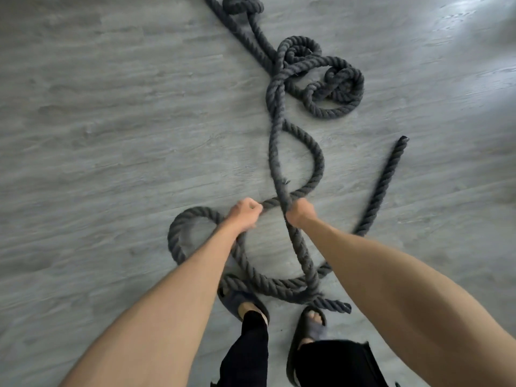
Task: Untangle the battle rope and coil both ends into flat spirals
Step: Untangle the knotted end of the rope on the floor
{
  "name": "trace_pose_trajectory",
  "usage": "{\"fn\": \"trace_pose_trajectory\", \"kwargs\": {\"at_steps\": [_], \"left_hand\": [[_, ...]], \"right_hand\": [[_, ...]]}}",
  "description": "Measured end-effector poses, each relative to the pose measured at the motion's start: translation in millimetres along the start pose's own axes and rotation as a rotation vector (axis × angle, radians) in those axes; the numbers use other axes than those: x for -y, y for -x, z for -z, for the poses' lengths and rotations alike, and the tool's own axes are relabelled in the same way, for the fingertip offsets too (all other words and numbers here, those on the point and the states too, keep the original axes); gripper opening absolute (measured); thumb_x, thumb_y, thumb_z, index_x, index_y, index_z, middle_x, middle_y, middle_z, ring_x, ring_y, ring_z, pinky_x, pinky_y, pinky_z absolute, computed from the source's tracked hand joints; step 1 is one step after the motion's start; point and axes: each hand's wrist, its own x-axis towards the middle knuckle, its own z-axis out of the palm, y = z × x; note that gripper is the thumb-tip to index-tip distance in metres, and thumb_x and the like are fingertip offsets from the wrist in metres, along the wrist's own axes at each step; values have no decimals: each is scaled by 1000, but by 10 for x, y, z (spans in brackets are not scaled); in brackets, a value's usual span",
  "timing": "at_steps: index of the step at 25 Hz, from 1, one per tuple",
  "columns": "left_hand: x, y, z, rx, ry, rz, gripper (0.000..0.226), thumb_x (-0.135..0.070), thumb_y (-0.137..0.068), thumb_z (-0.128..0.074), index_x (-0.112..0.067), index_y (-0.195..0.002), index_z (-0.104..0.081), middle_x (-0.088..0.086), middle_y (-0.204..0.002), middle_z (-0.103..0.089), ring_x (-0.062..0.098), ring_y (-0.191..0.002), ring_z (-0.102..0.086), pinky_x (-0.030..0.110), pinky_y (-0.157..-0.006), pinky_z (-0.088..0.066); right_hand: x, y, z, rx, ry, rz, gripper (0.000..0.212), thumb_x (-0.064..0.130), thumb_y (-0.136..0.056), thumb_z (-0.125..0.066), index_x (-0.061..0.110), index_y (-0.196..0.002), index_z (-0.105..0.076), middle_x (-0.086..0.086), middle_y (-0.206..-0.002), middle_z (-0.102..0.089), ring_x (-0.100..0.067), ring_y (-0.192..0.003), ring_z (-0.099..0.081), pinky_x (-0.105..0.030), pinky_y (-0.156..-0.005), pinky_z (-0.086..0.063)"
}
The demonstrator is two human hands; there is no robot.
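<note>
Slippers [237, 300] stand touching the near loop of battle rope [268, 282] on the floor [111, 135]; if I step back, my feet could snag it. My left hand [247, 215] and right hand [300, 212] each grip a separate strand, fingers curled tight round it, just where the strands cross. The far tangle [321, 79] looks knotted, though blur hides how. Judgement: a hard pull may cinch it.
</note>
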Motion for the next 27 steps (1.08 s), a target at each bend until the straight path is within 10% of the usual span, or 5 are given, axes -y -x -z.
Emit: {"fn": "trace_pose_trajectory", "kwargs": {"at_steps": [5,14,27], "left_hand": [[71,116,660,-56,-206,-6,18,-26,-96,-54,-16,-106,-64,17,-110,-71,34,-103,-67,37,-91,-53],[-966,-601,1294,-37,-715,-257,21,-25,-92,-49,-22,-109,-61,8,-117,-67,32,-106,-62,35,-84,-46],[-3291,-4795,1709,64,-715,-234,23,-21,-90,-59,-15,-111,-64,14,-121,-66,32,-116,-58,30,-90,-43]], "right_hand": [[320,309,148,35,131,113,37,12,-98,-40,-5,-124,-59,-25,-128,-62,-41,-117,-60,-45,-97,-52],[1044,-256,832,-66,52,187,28,14,-94,-37,9,-113,-58,-19,-116,-64,-37,-98,-61,-38,-78,-45],[2179,-3725,2308,-128,-345,-32,29,19,-98,-43,5,-121,-55,-24,-125,-63,-40,-115,-61,-42,-93,-50]]}}
